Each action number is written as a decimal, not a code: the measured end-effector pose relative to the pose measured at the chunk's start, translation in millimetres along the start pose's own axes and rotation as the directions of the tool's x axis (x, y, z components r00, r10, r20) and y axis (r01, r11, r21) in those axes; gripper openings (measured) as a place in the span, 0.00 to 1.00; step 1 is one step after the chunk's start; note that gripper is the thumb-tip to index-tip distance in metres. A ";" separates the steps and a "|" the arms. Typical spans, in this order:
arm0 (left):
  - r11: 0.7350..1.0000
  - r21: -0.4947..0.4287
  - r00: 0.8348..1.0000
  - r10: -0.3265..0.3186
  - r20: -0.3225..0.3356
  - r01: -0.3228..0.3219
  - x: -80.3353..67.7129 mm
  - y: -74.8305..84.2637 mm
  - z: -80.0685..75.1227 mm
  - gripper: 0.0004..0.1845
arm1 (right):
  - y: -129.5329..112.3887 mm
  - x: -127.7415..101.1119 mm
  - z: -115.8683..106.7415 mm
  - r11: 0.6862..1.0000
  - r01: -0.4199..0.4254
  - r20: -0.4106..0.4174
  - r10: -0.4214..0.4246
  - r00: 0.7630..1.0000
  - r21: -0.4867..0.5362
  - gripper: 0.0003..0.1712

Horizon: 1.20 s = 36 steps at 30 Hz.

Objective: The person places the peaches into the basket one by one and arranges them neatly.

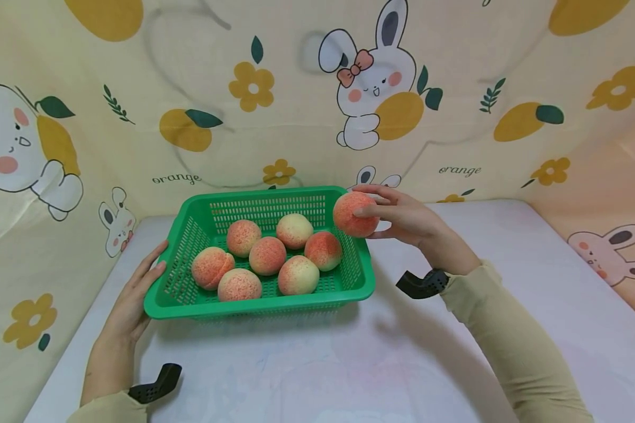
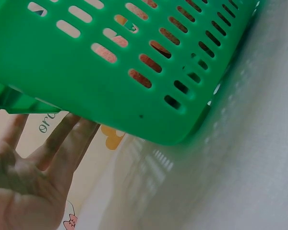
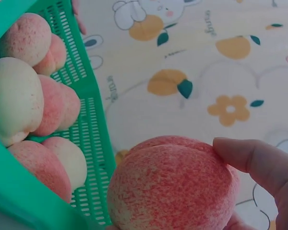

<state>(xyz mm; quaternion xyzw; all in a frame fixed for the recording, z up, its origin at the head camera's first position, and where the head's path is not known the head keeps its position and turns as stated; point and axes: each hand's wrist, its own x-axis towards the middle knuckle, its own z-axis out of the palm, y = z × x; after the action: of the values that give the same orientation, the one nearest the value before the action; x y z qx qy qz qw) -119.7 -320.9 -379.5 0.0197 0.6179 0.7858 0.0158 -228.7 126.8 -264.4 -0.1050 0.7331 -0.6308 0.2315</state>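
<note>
A green slotted basket (image 1: 264, 299) stands on the white table and holds several pink-and-cream peaches (image 1: 267, 255). My right hand (image 1: 397, 214) grips one more peach (image 1: 353, 214) above the basket's far right corner; in the right wrist view that peach (image 3: 170, 189) fills the lower frame with my thumb (image 3: 257, 163) on it, and the basket (image 3: 89, 134) lies to the left. With straight fingers, my left hand (image 1: 140, 288) rests flat against the basket's left rim. The left wrist view shows the basket wall (image 2: 110, 72) close up, with my fingers (image 2: 53, 143) under its rim.
A cloth backdrop printed with rabbits and oranges (image 1: 370, 94) closes off the back and both sides of the table. Bare white tabletop (image 1: 307, 364) lies in front of the basket and to its right.
</note>
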 end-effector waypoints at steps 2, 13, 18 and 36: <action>1.000 0.000 1.000 0.000 -0.001 0.000 -0.1 0.1 0.1 0.26 | -1.0 1.2 3.6 1.000 -0.004 0.010 0.004 1.000 -0.012 0.31; 1.000 0.013 1.000 -0.016 -0.020 0.017 0.4 0.5 1.1 0.26 | -2.1 4.5 13.8 0.985 0.008 0.160 0.021 0.987 -0.173 0.32; 0.999 0.024 0.999 -0.020 -0.029 0.021 0.1 1.1 1.3 0.26 | -5.4 5.9 18.0 0.968 0.032 0.235 0.029 0.972 -0.250 0.32; 1.000 -0.002 1.000 -0.012 -0.006 0.012 -0.8 1.6 1.1 0.25 | -25.0 19.9 45.9 0.766 0.159 0.494 0.228 0.839 -0.623 0.27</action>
<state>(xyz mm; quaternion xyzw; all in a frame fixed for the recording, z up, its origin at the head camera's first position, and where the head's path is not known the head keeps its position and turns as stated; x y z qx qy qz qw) -118.9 -320.2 -377.7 0.0136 0.6173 0.7864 0.0188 -227.9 73.1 -248.7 -0.3376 0.8089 -0.2806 0.3911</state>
